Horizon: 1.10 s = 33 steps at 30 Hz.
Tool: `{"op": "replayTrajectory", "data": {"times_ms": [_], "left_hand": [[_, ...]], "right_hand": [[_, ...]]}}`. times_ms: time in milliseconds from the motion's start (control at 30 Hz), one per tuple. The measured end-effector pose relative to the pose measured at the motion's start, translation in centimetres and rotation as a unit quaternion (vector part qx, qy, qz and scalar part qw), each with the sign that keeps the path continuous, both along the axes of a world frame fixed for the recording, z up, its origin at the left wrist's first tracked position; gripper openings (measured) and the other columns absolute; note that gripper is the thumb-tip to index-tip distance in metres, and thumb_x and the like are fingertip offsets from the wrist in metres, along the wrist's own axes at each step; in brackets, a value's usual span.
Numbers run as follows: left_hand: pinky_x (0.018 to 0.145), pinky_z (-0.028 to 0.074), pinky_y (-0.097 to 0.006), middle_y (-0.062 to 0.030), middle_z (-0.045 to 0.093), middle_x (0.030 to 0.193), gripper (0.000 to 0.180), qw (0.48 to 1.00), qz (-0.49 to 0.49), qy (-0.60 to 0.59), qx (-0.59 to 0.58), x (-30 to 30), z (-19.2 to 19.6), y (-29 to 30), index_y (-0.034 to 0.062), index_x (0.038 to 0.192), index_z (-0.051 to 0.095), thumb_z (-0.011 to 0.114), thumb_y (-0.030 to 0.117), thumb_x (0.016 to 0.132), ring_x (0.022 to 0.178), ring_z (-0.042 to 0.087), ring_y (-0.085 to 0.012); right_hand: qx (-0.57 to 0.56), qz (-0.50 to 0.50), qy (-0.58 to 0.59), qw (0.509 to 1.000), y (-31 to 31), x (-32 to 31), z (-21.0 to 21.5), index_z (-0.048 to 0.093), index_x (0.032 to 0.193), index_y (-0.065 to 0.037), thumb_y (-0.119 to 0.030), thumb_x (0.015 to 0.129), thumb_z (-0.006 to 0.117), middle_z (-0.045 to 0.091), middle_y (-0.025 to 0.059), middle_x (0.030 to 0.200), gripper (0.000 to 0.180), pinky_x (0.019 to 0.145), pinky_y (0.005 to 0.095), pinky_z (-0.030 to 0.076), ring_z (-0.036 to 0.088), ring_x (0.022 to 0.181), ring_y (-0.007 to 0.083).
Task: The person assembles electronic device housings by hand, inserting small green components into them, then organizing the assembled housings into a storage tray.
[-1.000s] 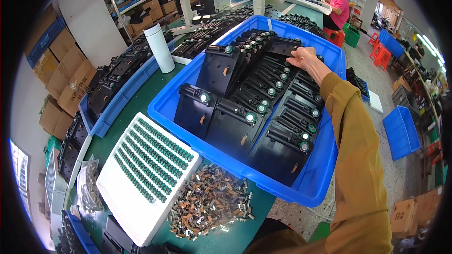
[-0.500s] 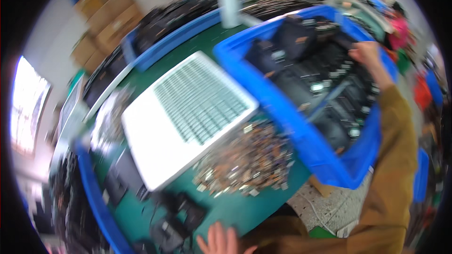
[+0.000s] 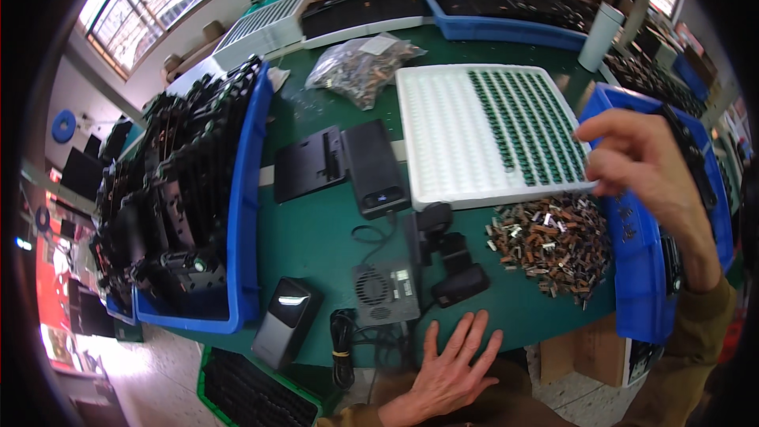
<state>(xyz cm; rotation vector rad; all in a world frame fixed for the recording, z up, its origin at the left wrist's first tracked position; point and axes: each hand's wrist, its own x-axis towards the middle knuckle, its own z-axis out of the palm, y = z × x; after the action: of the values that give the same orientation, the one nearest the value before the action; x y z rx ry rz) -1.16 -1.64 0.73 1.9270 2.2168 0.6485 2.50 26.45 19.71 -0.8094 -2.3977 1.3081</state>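
Observation:
My left hand (image 3: pixel 452 370) rests with fingers spread at the near table edge, holding nothing; black cables lie beside it. My right hand (image 3: pixel 632 160) hovers by the right edge of a white slotted tray (image 3: pixel 451 138), fingers loosely bent and apart, with no object visible in them. Green-topped small parts (image 3: pixel 531 122) fill the tray's right part in rows. Below the tray lies a heap of small brown and silvery metal parts (image 3: pixel 549 247). Partly behind my right hand and forearm stands a blue bin (image 3: pixel 639 273) with black plastic parts in it.
A blue bin (image 3: pixel 247 190) packed with black plastic parts stands left. Between lie a black power bank (image 3: pixel 373 168), a black panel (image 3: pixel 310 163), a small fan unit (image 3: pixel 385 292) and a dark box-shaped device (image 3: pixel 288 321). Behind are a bag of parts (image 3: pixel 364 69) and a white cylinder (image 3: pixel 601 38).
The view has swung left. My right hand has come back from the far side of the right bin to the tray's edge, its fingers looser. My left hand stays at the table edge.

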Motion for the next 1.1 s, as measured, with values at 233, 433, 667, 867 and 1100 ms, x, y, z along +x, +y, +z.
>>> {"op": "replayTrajectory", "data": {"times_ms": [233,433,667,867,1100], "left_hand": [[0.099,0.030,-0.062,-0.0226,0.037,0.149,0.081,0.999,-0.019,-0.013,0.035,-0.2,-1.4,-0.2,0.0075,0.137,0.049,0.075,0.050,0.072,0.137,0.038,-0.0330],[0.101,0.030,-0.060,-0.0221,0.037,0.150,0.084,0.998,-0.011,0.023,0.053,-0.1,-1.4,-0.1,0.0078,0.139,0.048,0.072,0.053,0.072,0.138,0.037,-0.0326],[0.098,0.034,-0.060,-0.0224,0.036,0.151,0.077,0.998,-0.015,0.035,0.054,0.1,-2.1,0.0,0.0085,0.133,0.053,0.070,0.054,0.073,0.140,0.034,-0.0324],[0.099,0.032,-0.062,-0.0214,0.037,0.150,0.064,0.998,-0.016,0.024,0.059,0.2,-2.6,-0.2,0.0097,0.126,0.059,0.067,0.050,0.077,0.140,0.034,-0.0322],[0.098,0.029,-0.069,-0.0178,0.046,0.142,0.046,0.998,-0.020,0.004,0.065,0.6,-3.3,-0.4,0.0086,0.125,0.060,0.056,0.029,0.085,0.136,0.037,-0.0360]], "right_hand": [[0.103,0.262,0.024,0.959,-3.5,-16.6,-6.6,0.066,0.105,0.006,-0.017,0.076,0.069,0.068,0.0139,0.081,0.037,0.071,0.0343,0.052,0.066,0.077,0.0253],[0.316,0.372,-0.143,0.861,-6.7,-27.1,-9.5,0.038,0.144,-0.008,-0.028,0.060,0.086,0.046,0.0245,0.137,0.099,0.104,0.0439,0.044,0.047,0.126,0.0377],[0.364,0.402,-0.252,0.802,-9.7,-32.0,-12.1,0.029,0.150,-0.015,-0.032,0.050,0.091,0.048,0.0204,0.120,0.119,0.085,0.0470,0.039,0.045,0.122,0.0349],[0.320,0.381,-0.239,0.834,-10.0,-32.4,-12.6,0.032,0.149,-0.018,-0.031,0.050,0.091,0.046,0.0198,0.126,0.117,0.087,0.0512,0.038,0.044,0.124,0.0362],[0.284,0.364,-0.295,0.837,-10.2,-33.5,-12.5,0.031,0.151,-0.020,-0.034,0.047,0.091,0.042,0.0208,0.132,0.121,0.088,0.0571,0.036,0.041,0.128,0.0367]]}}
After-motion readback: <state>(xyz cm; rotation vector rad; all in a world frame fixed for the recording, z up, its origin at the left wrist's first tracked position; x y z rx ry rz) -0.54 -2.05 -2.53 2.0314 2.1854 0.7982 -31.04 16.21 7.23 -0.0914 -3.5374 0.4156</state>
